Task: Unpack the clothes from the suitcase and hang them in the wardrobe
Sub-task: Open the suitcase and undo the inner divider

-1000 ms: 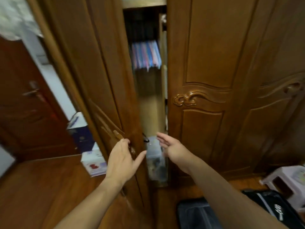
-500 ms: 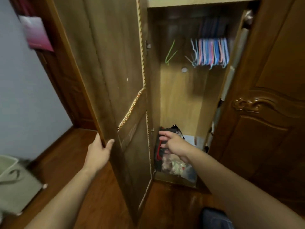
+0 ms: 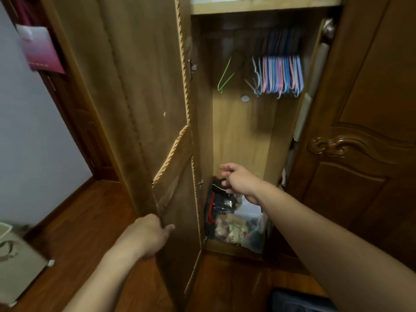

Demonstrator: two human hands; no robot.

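Far left, a pink card (image 3: 40,51) hangs on a dark door, and a pale bag (image 3: 18,264) sits low on the wooden floor (image 3: 90,210), blurred at the frame edge.

My left hand (image 3: 147,236) grips the near edge of the open wardrobe door (image 3: 139,97), fingers curled round it with the thumb on the inner face. I judge I hold it there to keep the door swung wide so the hanging space is reachable.

Inside the wardrobe (image 3: 238,136), a lone green hanger (image 3: 225,75) hangs from the rail to the left of a tight bunch of pink and blue hangers (image 3: 279,75). All are bare, so no clothes are hung yet. The rail itself is lost in shadow above them.

My right hand (image 3: 238,180) reaches into the lower part, fingers loosely bent and apart. It hovers over a black and red bag (image 3: 216,199) standing on the wardrobe floor; whether my fingers touch its top strap I cannot tell, as the hand covers it. Beside that bag lie clear plastic bags (image 3: 238,228) of mixed stuff, too jumbled to name. I take it they may need shifting so garments hang free.

Right of my arm stands the closed carved door (image 3: 351,154). The suitcase (image 3: 299,300) shows only as a dark corner at the bottom edge, cut off, so the clothes in it are out of sight.
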